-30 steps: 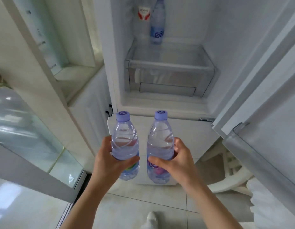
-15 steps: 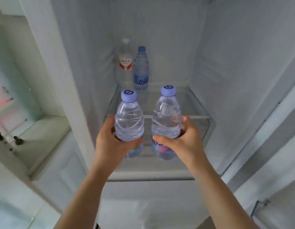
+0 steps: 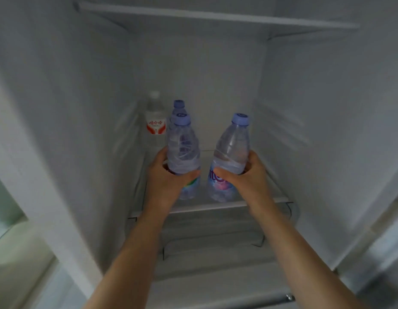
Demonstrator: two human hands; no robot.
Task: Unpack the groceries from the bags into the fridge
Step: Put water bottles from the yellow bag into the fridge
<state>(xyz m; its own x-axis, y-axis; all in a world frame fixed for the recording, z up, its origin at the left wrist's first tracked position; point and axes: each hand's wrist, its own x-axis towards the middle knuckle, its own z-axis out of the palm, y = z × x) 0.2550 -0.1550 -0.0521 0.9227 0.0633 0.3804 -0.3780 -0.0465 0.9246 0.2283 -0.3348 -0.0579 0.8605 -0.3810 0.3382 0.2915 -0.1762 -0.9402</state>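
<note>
Behind the gripped bottles (image 3: 183, 150) — two bottles (image 3: 156, 121) already on the shelf (image 3: 227, 205).

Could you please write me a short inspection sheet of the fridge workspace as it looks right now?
Surface: glass shelf, bare at front right.
Job's things: two purple-capped bottles, left bottle and right bottle, over the shelf; red-label bottle and rear purple-capped bottle upright at the back.
Clutter: nothing seen.
Grippers: left hand grips the left bottle; right hand grips the right bottle.
Cables: nothing seen.
Surroundings: upper shelf, drawer below.
</note>
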